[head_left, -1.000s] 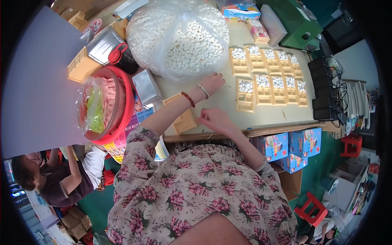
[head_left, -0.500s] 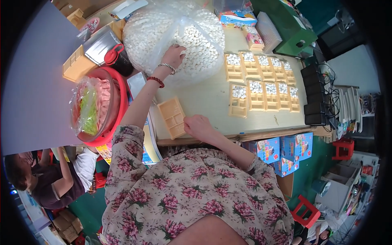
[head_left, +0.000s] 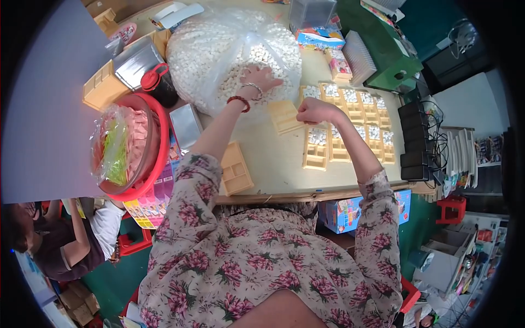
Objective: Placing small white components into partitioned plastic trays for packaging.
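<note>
My left hand [head_left: 261, 79], a beaded bracelet on its wrist, lies with fingers spread on small white pieces [head_left: 232, 74] in a large clear plastic bag [head_left: 188, 54]. My right hand [head_left: 317, 111] pinches the right edge of a cream plastic compartment tray [head_left: 284, 117], held beside the bag's lower right edge. What lies inside this tray is hard to make out. Another cream divided tray [head_left: 236, 169] sits at the table's near edge, no pieces visible in it. Two rows of similar trays [head_left: 316, 158] stand to the right, white pieces in their far compartments.
Left of the bag are a black bottle with a red lid [head_left: 157, 85] and a red basin [head_left: 162, 126] holding wrapped goods. A green box [head_left: 391, 60] and black adapters [head_left: 414, 139] stand at the right. Blue boxes [head_left: 342, 213] sit below the table; a person [head_left: 65, 240] sits at lower left.
My right hand has moved up and right from the near edge with a tray, leaving another tray there. My left hand has shifted right and slightly down, its fingers now spread.
</note>
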{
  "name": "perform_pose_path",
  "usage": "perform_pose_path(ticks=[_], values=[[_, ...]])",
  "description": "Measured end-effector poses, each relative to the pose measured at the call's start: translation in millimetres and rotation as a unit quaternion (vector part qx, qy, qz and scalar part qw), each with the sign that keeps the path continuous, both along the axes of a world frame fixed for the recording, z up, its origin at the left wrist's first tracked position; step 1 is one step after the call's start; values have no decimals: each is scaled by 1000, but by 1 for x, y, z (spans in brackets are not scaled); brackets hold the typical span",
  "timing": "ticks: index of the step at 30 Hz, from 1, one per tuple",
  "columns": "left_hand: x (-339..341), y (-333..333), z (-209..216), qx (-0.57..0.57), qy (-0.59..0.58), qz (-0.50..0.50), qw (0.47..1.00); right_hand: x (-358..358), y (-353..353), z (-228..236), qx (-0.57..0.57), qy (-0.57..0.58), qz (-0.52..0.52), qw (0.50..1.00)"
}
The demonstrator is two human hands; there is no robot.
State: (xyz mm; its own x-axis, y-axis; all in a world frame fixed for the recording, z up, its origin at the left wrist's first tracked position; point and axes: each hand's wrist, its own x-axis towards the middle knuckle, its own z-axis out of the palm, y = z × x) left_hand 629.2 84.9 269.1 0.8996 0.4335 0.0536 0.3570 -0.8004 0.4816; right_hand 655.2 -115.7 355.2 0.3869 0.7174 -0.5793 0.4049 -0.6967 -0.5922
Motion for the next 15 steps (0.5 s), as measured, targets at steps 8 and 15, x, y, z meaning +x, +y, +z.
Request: perform_pose_path(ticks=[8, 15], values=[[-11, -29, -26, -22, 16, -58, 998, -13, -2, -9, 67, -33, -73, 995], [-37, -23, -27, -136, -223, -106, 959, -33, 8, -2, 174, -196, -55, 964]])
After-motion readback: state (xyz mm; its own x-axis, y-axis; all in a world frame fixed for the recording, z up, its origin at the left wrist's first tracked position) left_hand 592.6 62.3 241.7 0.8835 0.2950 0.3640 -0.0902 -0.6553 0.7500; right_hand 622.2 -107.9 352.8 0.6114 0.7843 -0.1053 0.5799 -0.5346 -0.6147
